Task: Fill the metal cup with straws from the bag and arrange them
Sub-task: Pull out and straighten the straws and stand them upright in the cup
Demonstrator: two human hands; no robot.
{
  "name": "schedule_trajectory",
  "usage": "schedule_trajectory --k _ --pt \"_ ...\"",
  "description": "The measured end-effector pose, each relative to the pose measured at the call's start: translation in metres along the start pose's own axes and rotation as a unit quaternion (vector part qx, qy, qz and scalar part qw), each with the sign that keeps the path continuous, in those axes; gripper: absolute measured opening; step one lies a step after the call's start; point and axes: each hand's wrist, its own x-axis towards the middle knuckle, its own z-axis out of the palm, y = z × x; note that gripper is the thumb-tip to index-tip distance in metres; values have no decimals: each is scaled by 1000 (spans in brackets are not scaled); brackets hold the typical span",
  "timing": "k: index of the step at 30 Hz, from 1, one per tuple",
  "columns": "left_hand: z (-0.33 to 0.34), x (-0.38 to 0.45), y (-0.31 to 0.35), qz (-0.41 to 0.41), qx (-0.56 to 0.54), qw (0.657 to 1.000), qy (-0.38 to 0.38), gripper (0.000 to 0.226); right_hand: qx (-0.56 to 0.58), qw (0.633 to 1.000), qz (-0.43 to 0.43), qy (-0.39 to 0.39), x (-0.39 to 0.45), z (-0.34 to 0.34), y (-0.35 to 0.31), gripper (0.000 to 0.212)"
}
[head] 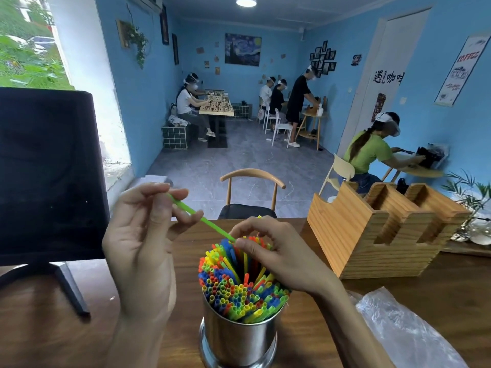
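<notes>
With cup (239,338) at lower centre packed with straws (239,285), mostly done: left hand (140,248) pinching green straw (202,220), right hand (276,251) fingering tops; arranging remains.

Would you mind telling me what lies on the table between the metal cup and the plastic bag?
In the head view, only the right hand's forearm crosses above bare wooden table between metal cup and plastic bag.
</notes>
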Motion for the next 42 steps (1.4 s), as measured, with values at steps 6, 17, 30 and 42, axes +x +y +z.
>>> schedule_trajectory --k 6,17,30,42 --pt "1 -3 2 -27 -44 999 -8 13 65 996 -6 54 2 -3 3 6" --pt "-17 5 -6 -145 161 942 -255 35 528 798 79 282 6 -29 2 33" --pt "-19 0 -31 -92 462 827 -308 19 200 952 -23 232 4 -8 -3 43" --pt "-21 4 -50 -160 503 799 -289 15 31 996 11 84 0 6 4 35"
